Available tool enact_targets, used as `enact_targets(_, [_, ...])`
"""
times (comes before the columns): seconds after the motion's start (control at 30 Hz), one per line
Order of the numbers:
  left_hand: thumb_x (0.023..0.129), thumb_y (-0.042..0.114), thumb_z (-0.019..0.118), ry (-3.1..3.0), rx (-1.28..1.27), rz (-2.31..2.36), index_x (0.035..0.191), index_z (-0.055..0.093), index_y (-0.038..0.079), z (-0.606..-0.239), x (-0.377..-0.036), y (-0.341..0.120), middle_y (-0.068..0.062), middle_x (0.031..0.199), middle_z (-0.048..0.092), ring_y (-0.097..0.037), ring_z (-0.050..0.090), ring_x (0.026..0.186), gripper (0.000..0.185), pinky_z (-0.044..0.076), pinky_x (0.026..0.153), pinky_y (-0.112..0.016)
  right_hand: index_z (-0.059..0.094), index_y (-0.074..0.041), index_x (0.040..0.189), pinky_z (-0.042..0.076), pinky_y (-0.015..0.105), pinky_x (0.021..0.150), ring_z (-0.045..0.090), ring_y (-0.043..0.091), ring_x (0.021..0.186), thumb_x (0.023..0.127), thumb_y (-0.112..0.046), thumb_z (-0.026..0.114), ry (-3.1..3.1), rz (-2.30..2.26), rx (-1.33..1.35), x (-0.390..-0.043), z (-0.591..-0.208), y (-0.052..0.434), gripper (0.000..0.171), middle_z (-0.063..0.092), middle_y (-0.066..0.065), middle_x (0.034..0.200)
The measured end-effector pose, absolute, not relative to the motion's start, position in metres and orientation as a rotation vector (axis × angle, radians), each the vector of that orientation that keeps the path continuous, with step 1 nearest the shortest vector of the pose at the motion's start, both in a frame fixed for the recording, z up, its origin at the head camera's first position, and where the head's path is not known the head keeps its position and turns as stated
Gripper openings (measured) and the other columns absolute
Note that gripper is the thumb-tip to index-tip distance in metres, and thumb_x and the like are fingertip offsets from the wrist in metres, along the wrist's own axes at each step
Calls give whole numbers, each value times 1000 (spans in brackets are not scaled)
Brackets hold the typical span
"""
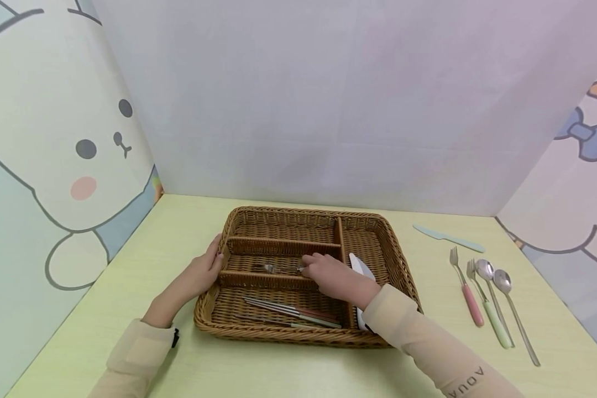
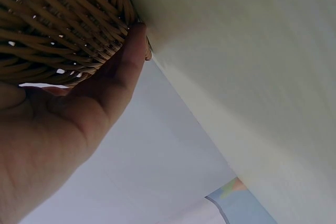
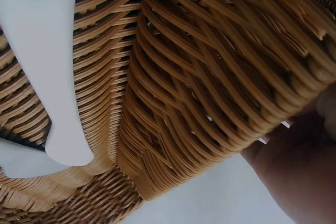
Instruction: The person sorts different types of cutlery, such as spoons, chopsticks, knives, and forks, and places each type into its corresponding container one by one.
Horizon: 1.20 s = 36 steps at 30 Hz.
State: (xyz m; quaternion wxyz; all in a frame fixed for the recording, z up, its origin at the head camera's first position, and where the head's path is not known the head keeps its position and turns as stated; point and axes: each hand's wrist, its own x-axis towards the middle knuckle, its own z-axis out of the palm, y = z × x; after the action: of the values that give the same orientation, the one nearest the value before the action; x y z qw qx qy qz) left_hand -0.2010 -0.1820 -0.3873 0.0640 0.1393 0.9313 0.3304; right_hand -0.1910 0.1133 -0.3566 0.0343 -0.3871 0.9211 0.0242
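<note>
A brown wicker basket [image 1: 298, 334] with several compartments lies on the table. My left hand [image 1: 206, 271] grips its left side; in the left wrist view a finger presses the outer woven wall [image 2: 63, 30]. My right hand [image 1: 330, 276] reaches into the middle compartment. Its fingertips pinch the right end of a metal fork [image 1: 270, 268] lying there, partly hidden by the hand. In the front compartment are thin metal chopsticks [image 1: 273, 305] with red and green ends. White utensils [image 3: 50, 66] lean in the right compartment, their kind unclear, partly covered by my right forearm.
Right of the basket lie a pale blue knife [image 1: 448, 237], a pink-handled fork [image 1: 470, 301], a green-handled fork [image 1: 495, 323] and two metal spoons, one the outermost spoon [image 1: 517, 315]. A pale wall [image 1: 328, 110] stands behind the table.
</note>
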Motion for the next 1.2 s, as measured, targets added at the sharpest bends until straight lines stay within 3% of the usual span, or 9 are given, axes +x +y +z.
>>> enact_targets(0.27, [101,15,27,2820,427,996,146,-2,-2,-388,-201,-182,1,52,36,-11,26,41,56,34,49,-30,64,-7,115,49,30,86,56,23,112,85,13,49,2714,-123,-951,-191,-358,114,39,55,9,126])
enact_targets(0.47, [101,15,28,2827,423,991,146,-2,-2,-390,-201,-183,0,51,36,-11,27,41,57,35,48,-30,64,-6,115,47,31,90,54,23,115,86,11,50,2697,-107,-888,-192,-357,114,37,56,7,126])
enact_targets(0.73, [101,15,27,2848,452,958,145,-3,-4,-391,-203,-183,-2,54,41,-12,29,41,57,37,55,-30,68,-9,108,51,24,68,63,19,88,81,13,56,2790,-70,-1029,-192,-352,118,37,62,6,110])
enact_targets(1.2, [101,16,28,2849,457,947,145,-3,-5,-389,-202,-183,-6,62,45,-14,38,44,57,40,62,-34,69,-8,94,47,23,61,59,14,72,86,-1,56,3027,-213,-1258,-194,-329,144,16,63,4,91])
